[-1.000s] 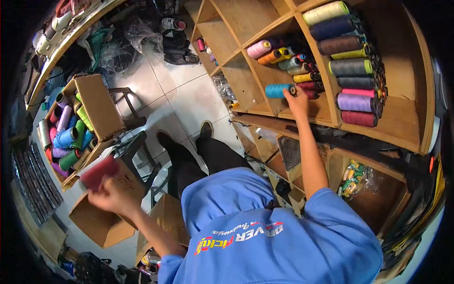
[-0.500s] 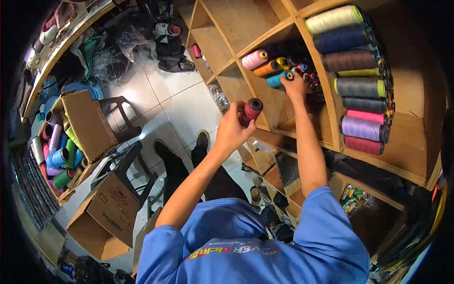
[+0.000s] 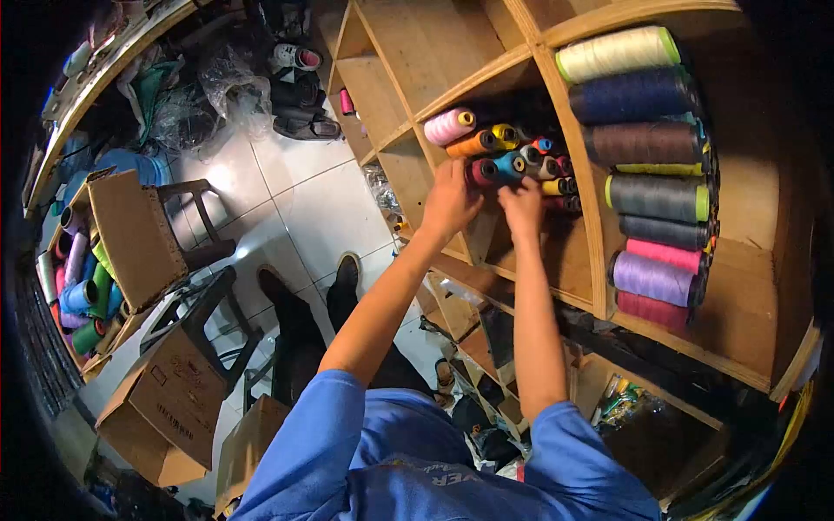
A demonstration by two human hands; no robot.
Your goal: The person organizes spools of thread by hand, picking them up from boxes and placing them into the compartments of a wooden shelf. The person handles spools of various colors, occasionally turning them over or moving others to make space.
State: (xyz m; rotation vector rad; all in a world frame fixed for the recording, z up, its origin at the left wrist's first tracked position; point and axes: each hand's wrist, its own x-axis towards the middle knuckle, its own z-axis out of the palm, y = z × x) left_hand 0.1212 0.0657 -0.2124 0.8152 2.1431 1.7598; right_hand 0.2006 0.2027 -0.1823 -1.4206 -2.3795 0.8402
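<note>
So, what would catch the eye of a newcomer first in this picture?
Both hands meet at a wooden shelf compartment full of small coloured spools: the left hand holds a dark red spool, the right hand touches a blue spool beside it. To the right lies a stack of large spools; far left, a cardboard box holds more.

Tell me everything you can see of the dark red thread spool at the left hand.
The dark red spool is maroon thread wound on a tube, and its round, dark-centred end faces the camera. It lies on its side in a compartment of the wooden shelf, just under an orange spool and right beside a teal spool. The left hand grips it from below and from the left.
</note>
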